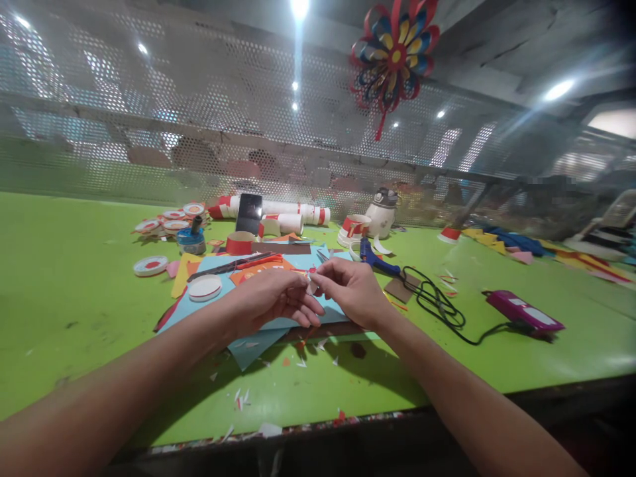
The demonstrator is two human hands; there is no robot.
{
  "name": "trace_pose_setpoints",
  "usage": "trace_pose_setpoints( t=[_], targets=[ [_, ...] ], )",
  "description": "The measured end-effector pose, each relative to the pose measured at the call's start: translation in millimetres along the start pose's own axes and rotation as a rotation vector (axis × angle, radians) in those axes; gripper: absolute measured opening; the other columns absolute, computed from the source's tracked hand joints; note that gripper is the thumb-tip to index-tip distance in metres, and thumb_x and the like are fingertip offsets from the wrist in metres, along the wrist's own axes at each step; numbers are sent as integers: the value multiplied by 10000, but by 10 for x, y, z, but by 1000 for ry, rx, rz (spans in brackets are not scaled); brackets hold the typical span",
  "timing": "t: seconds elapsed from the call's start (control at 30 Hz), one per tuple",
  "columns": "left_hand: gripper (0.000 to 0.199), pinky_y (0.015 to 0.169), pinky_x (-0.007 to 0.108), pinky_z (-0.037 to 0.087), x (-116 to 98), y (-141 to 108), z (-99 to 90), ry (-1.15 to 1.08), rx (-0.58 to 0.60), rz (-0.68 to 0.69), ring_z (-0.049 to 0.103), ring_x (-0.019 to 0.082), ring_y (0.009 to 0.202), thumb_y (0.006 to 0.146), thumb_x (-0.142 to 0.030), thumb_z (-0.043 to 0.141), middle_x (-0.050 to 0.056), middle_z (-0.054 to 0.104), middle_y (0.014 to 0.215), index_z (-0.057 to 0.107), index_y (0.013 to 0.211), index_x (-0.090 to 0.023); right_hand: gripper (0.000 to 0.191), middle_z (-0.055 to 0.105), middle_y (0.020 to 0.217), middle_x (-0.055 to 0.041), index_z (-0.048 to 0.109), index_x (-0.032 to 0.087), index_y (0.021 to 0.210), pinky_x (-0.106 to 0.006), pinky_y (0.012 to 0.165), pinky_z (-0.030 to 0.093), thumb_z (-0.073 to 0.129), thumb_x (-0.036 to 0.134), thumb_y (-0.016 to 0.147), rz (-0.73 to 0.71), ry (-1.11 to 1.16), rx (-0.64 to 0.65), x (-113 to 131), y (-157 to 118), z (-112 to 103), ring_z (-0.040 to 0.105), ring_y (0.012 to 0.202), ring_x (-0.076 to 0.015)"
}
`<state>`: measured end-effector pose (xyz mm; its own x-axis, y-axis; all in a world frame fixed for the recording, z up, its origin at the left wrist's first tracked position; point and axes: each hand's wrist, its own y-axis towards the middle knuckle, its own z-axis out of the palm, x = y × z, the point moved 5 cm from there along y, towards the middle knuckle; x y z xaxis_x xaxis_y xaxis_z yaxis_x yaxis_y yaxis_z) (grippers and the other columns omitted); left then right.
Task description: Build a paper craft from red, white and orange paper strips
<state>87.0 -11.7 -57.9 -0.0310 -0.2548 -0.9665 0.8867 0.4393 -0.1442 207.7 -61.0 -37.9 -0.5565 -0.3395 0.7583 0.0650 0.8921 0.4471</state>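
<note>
Above light blue paper (173, 317) on the green table, my two hands meet near the middle of the head view. My left hand (278, 298) has its palm turned partly up, thumb and forefinger together at a small whitish piece (312, 286), the other fingers loosely spread. My right hand (350, 288) pinches at the same spot from the right; what lies between its fingertips is too small to name. Orange paper (243, 273) lies just behind my left hand. A blue glue gun (375, 257) rests right behind my right hand.
A black cable (432, 308) runs to a purple power strip (524, 311) at right. White lid (205, 287), blue tin (191, 241), upright phone (249, 213), paper cup (354, 229) and white jar (381, 213) stand around the paper. Scraps litter the front edge.
</note>
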Motion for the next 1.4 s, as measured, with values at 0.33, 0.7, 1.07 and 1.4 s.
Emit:
trace_pose_setpoints(
  t=[0.33, 0.7, 1.07, 1.4],
  targets=[
    [166, 659, 293, 509, 10, -14, 13, -27, -7, 17, 681, 184, 667, 840, -236, 508, 130, 712, 776, 594, 797, -100, 189, 626, 699, -12, 612, 173, 768, -262, 610, 435, 576, 332, 863, -3, -34, -13, -15, -5, 18, 558, 638, -131],
    [185, 674, 277, 516, 53, 23, -8, -35, 18, 59, 670, 160, 667, 855, -242, 547, 131, 700, 794, 622, 869, -73, 154, 570, 697, -4, 596, 172, 791, -254, 596, 411, 590, 316, 843, -69, -113, -141, -61, -10, 37, 504, 631, -124],
    [240, 604, 273, 500, 50, 39, -10, 88, -31, 106, 651, 150, 601, 808, -332, 644, 92, 702, 716, 620, 812, -94, 189, 597, 724, -23, 604, 155, 781, -269, 618, 439, 620, 341, 809, 50, 78, -76, -80, 7, 57, 535, 654, -135],
    [217, 569, 279, 503, 56, 65, -37, 197, -113, 129, 651, 151, 598, 836, -340, 592, 75, 701, 721, 568, 793, -128, 241, 558, 644, 12, 626, 148, 777, -251, 562, 381, 588, 383, 814, 125, 106, -20, -5, 43, -113, 461, 572, -101]
  ],
)
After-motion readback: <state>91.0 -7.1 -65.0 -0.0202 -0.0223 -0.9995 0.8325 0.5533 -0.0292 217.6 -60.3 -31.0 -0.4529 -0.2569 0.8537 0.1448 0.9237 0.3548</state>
